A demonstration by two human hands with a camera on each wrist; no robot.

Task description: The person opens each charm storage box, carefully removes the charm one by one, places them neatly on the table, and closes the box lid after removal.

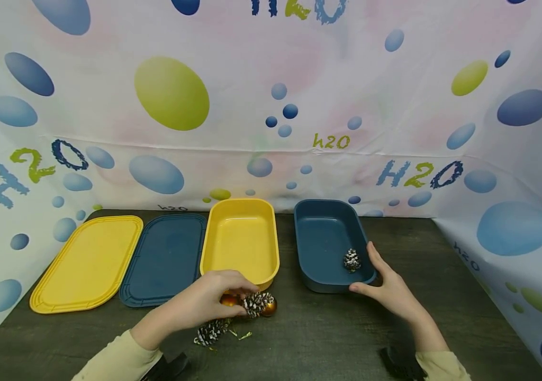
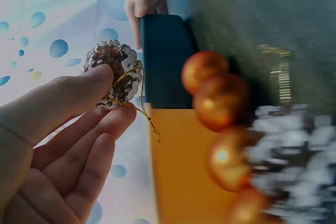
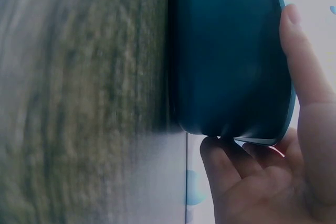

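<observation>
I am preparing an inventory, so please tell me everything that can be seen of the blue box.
The blue box is oblong, deep, open-topped, with rounded corners and a smooth, plastic-looking surface. It stands upright on the dark table, right of the yellow box, short end facing the head camera. One white-tipped pine cone lies inside, towards the near right corner; the right grip holds this corner from outside.

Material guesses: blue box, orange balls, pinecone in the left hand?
Blue box: probably plastic, satin finish; smooth, uniform colour, rounded corners.
Orange balls: glossy, metallic-looking coating with bright highlights; plastic or glass, unclear.
Pinecone: likely real, rough woody brown scales; white tips look painted.
</observation>
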